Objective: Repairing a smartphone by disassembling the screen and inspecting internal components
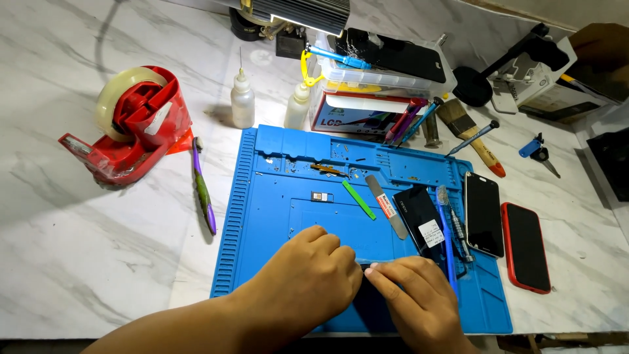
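Blue silicone work mat lies on the marble table, and both hands rest on its near edge. The left hand and right hand are close together, fingertips nearly meeting, pressing down on a dark flat device largely hidden beneath them; whether they clamp it cannot be told. Just beyond the right hand lies a black phone panel bearing a small white rectangular label and, beside it, a metal spatula with a red-and-white sticker. A green pry stick lies beyond the fingertips. Farther right are a black phone and a red-cased phone. Well beyond the left hand stands a red tape dispenser; a red-and-white flat box sits at the mat's far edge.
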